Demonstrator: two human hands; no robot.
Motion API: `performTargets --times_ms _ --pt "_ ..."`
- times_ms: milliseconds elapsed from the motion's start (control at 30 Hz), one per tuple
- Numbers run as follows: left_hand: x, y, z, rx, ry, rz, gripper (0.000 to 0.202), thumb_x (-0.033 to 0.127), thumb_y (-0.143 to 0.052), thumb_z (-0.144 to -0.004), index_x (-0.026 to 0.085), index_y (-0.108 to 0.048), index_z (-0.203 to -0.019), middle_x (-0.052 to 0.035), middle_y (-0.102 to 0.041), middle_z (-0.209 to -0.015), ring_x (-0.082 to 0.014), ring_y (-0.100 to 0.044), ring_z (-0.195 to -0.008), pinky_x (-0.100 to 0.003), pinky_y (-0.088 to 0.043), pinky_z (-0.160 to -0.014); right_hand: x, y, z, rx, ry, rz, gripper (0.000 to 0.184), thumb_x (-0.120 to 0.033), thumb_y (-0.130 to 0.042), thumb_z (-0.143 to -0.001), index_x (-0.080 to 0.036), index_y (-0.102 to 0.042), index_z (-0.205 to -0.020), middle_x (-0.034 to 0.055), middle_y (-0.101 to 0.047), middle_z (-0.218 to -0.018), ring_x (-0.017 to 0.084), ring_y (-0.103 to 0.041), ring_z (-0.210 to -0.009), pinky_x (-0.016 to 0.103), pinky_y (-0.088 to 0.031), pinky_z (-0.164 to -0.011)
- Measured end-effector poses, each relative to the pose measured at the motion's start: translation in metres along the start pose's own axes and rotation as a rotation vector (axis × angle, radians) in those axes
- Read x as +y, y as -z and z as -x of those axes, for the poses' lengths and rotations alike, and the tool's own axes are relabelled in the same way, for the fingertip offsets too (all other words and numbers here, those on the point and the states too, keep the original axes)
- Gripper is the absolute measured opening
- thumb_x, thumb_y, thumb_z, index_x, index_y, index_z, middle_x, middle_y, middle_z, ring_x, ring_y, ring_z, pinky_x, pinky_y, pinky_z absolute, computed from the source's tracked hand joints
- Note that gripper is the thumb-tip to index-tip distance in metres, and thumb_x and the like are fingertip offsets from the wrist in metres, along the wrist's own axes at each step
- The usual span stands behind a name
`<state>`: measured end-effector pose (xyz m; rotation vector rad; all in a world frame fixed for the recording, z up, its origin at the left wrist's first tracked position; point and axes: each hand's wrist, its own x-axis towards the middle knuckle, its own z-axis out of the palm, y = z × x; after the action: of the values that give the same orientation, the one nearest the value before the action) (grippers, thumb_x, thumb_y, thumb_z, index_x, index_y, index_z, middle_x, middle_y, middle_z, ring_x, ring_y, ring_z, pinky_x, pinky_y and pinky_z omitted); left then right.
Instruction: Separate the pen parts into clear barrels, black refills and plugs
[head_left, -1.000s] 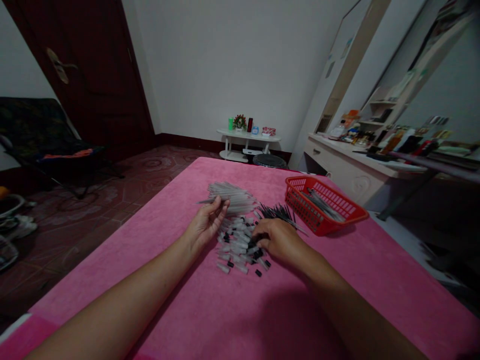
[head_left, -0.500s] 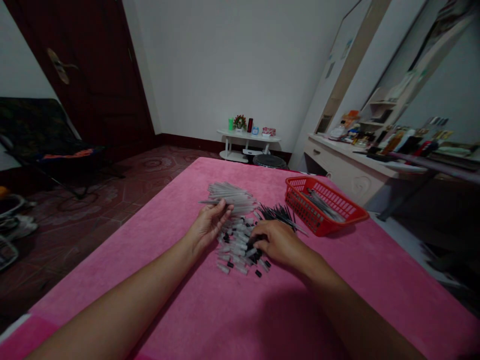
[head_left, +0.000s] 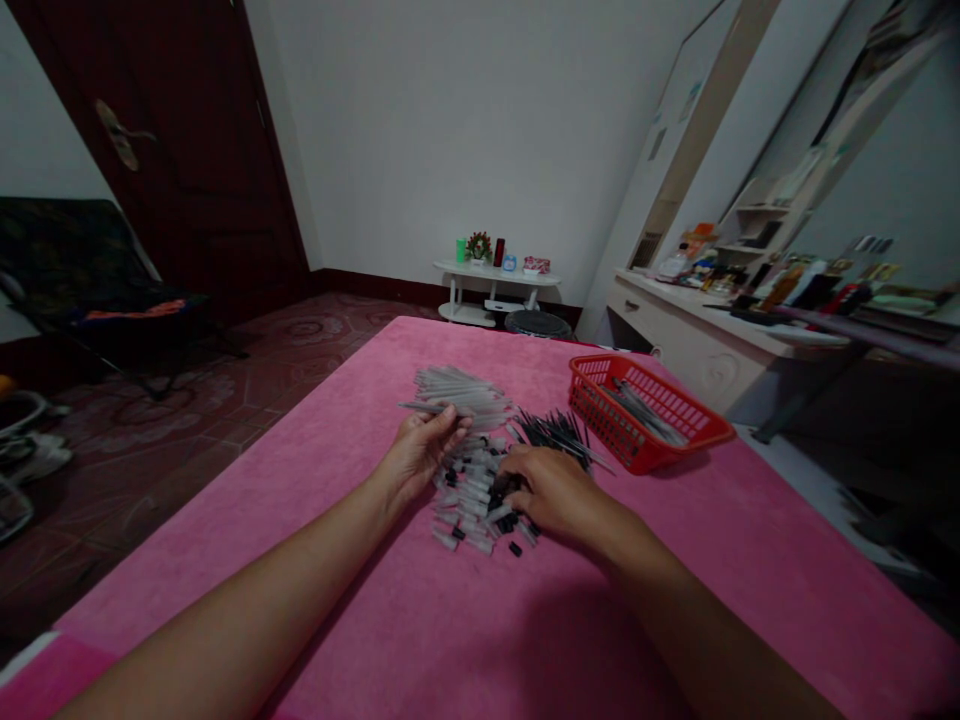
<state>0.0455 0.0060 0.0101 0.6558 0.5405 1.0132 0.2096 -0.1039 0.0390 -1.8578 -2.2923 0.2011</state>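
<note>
My left hand (head_left: 421,452) pinches a slim translucent pen barrel (head_left: 417,407) between thumb and fingers, its pointed end to the left. Just beyond lies a heap of similar pale barrels (head_left: 459,384). My right hand (head_left: 553,490) dips, fingers curled, into a pile of small pen parts: clear caps (head_left: 471,497) mixed with short black plugs (head_left: 515,549). What its fingertips grip, if anything, is too dark and small to make out. Behind this hand is a bunch of thin black sticks, like pen refills (head_left: 553,428).
A red plastic basket (head_left: 637,455) holding several pens (head_left: 649,412) stands right of the piles on the pink cloth (head_left: 330,600). Beyond the table are a small white stand (head_left: 495,272) and a round stool (head_left: 538,322). A dresser (head_left: 690,320) with bottles is at the right.
Both hands stay almost in place. My right fingers shift slightly among the caps and black plugs, and my left hand still holds the barrel. The view has tilted very slightly.
</note>
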Motion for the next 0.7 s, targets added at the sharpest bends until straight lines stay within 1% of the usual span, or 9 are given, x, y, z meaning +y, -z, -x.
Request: performTargets --times_ms 67,167,233,333,400,467,533,600,700 --pt "-0.001 0.0 -0.001 -0.011 -0.004 -0.004 0.003 0.008 -0.065 -0.076 0.009 -0.064 -0.073 -0.004 -0.07 -0.071 -0.0107 -0.068 -0.065 -0.015 -0.056 -0.062 0.0 0.0 0.0 -0.013 -0.002 0.0 0.014 -0.019 -0.063 -0.072 -0.023 -0.069 -0.084 0.0017 -0.067 -0.089 0.016 -0.059 -0.081 0.023 -0.032 -0.064" --pt "-0.002 0.001 -0.001 -0.028 -0.01 -0.008 0.004 0.009 -0.067 -0.074 0.01 -0.064 -0.074 -0.0032 -0.07 -0.071 -0.0111 -0.068 -0.065 -0.016 -0.056 -0.062 -0.002 0.0 0.0 -0.005 -0.018 0.0 0.008 -0.019 -0.061 -0.075 -0.021 -0.067 -0.08 0.003 -0.067 -0.088 0.016 -0.059 -0.082 0.023 -0.033 -0.065" --pt "-0.003 0.002 -0.001 -0.04 -0.012 -0.015 0.005 0.01 -0.068 -0.074 0.01 -0.064 -0.074 -0.0033 -0.07 -0.071 -0.0111 -0.069 -0.065 -0.016 -0.056 -0.062 -0.003 0.001 -0.001 0.023 -0.037 -0.009 0.005 -0.019 -0.06 -0.076 -0.019 -0.065 -0.075 0.0038 -0.066 -0.086 0.016 -0.059 -0.078 0.024 -0.032 -0.063" --pt "-0.004 0.005 -0.002 -0.06 -0.014 -0.027 0.007 0.012 -0.07 -0.072 0.01 -0.064 -0.074 -0.0031 -0.07 -0.071 -0.0114 -0.069 -0.067 -0.015 -0.056 -0.062 -0.003 -0.001 -0.002 0.084 -0.075 -0.107 0.008 -0.018 -0.057 -0.077 -0.017 -0.06 -0.07 0.0043 -0.066 -0.077 0.016 -0.059 -0.072 0.023 -0.033 -0.06" --pt "-0.005 0.006 -0.003 -0.07 -0.016 -0.027 0.009 0.013 -0.072 -0.071 0.01 -0.063 -0.073 -0.0026 -0.07 -0.07 -0.0116 -0.069 -0.067 -0.016 -0.056 -0.062 -0.001 -0.004 -0.005 0.1 -0.098 -0.285 0.008 -0.015 -0.054 -0.078 -0.017 -0.058 -0.071 0.0027 -0.064 -0.069 0.014 -0.06 -0.064 0.022 -0.035 -0.057" --pt "-0.006 0.007 -0.004 -0.079 -0.018 -0.028 0.009 0.013 -0.072 -0.071 0.011 -0.063 -0.073 -0.0025 -0.07 -0.07 -0.0116 -0.069 -0.067 -0.016 -0.056 -0.062 0.0 -0.008 -0.008 0.105 -0.142 -0.536 0.008 -0.013 -0.051 -0.078 -0.017 -0.056 -0.073 0.0 -0.062 -0.063 0.012 -0.059 -0.055 0.021 -0.038 -0.053" --pt "-0.006 0.007 -0.004 -0.087 -0.019 -0.033 0.01 0.013 -0.073 -0.07 0.01 -0.064 -0.074 -0.003 -0.07 -0.072 -0.0116 -0.069 -0.068 -0.016 -0.056 -0.062 0.001 -0.012 -0.011 0.127 -0.216 -0.792 0.005 -0.013 -0.052 -0.077 -0.016 -0.054 -0.074 -0.0023 -0.059 -0.057 0.012 -0.059 -0.049 0.02 -0.04 -0.048" --pt "-0.006 0.006 -0.003 -0.098 -0.02 -0.043 0.011 0.014 -0.073 -0.07 0.01 -0.064 -0.076 -0.0035 -0.071 -0.075 -0.0117 -0.069 -0.068 -0.016 -0.056 -0.062 0.001 -0.013 -0.012 0.153 -0.298 -1.008 0.001 -0.017 -0.056 -0.076 -0.016 -0.055 -0.076 -0.0032 -0.058 -0.054 0.012 -0.059 -0.046 0.02 -0.043 -0.045" --pt "-0.006 0.004 -0.001 -0.12 -0.018 -0.062 0.013 0.016 -0.073 -0.07 0.01 -0.064 -0.078 -0.0038 -0.071 -0.076 -0.0116 -0.068 -0.069 -0.015 -0.055 -0.062 0.001 -0.009 -0.01 0.166 -0.383 -1.266 0.014 -0.022 -0.065 -0.073 -0.014 -0.06 -0.084 0.0002 -0.064 -0.057 0.013 -0.064 -0.051 0.021 -0.051 -0.05"
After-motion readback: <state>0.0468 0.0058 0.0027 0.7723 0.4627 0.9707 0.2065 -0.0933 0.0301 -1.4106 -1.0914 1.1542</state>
